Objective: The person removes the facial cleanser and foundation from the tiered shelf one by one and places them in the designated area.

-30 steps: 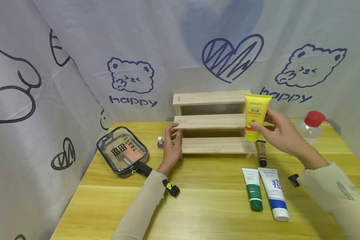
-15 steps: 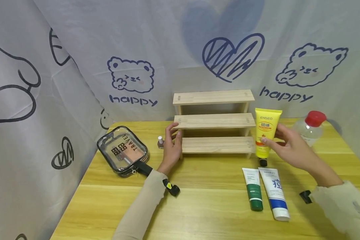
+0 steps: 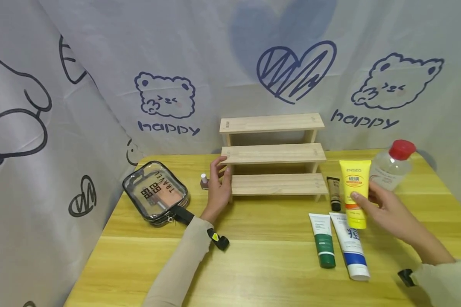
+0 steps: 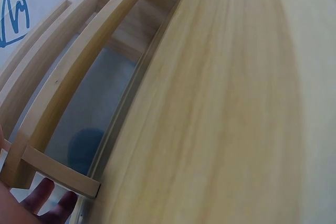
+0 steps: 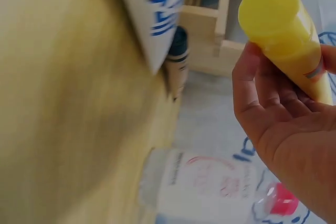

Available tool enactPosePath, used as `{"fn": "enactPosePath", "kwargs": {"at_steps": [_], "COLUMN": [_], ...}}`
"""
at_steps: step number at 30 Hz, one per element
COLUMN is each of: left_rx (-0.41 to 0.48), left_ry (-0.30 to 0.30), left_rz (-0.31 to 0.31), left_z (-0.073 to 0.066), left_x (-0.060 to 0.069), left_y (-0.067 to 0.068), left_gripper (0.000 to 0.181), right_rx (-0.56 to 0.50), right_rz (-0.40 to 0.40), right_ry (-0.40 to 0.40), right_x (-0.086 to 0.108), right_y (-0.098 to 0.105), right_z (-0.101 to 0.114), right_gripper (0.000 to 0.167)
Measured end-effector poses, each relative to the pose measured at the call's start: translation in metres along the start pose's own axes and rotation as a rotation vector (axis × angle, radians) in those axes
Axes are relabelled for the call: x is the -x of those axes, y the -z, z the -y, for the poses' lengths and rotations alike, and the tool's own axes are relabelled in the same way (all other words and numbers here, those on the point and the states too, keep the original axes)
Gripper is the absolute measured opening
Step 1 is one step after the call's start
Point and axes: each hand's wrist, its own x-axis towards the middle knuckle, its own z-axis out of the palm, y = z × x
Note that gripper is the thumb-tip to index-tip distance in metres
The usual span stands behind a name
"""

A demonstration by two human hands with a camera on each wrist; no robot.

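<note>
My right hand (image 3: 392, 213) grips a yellow squeeze tube (image 3: 355, 192) in the head view, thumb on its printed front. The tube is upright, its cap end down, above the top of a white-and-blue tube (image 3: 353, 251) on the table. The right wrist view shows the yellow cap (image 5: 270, 11) beyond my curled fingers. With bent fingers my left hand (image 3: 218, 192) holds the left end of a three-tier wooden display stand (image 3: 276, 185). Two of its fingertips (image 4: 60, 208) show by the stand's end rail in the left wrist view; its full grasp is partly hidden.
A white-and-green tube (image 3: 323, 241) lies beside the blue one. A small gold-and-black tube (image 3: 334, 192) is near the stand's right end. A red-capped clear bottle (image 3: 388, 170) stands behind my right hand. A nail polish bottle (image 3: 204, 182) and transparent zip pouch (image 3: 157, 194) sit left.
My right hand has carried the yellow tube right and down, from in front of the stand's right end to above the white-and-blue tube. My left hand has stayed at the stand.
</note>
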Motion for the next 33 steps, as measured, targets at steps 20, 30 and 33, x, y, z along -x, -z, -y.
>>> {"fn": "enactPosePath", "kwargs": {"at_steps": [20,30,33], "left_rx": [0.002,0.004,0.008], "left_ry": [-0.008,0.001,-0.004], "left_rz": [0.001,-0.001,0.0], "left_z": [-0.001,-0.001,-0.001], "left_x": [0.0,0.0,0.0], "left_y": [0.002,0.002,0.002], "left_gripper": [0.037,0.037,0.037], "right_rx": [0.143,0.199,0.215], "right_rz": [0.205,0.233,0.247], "right_ry": [-0.218,-0.223,-0.241], "right_x": [0.036,0.049,0.053], "right_y": [0.003,0.003,0.0], "right_z": [-0.044,-0.052,-0.052], "right_gripper": [0.079,0.07,0.068]}}
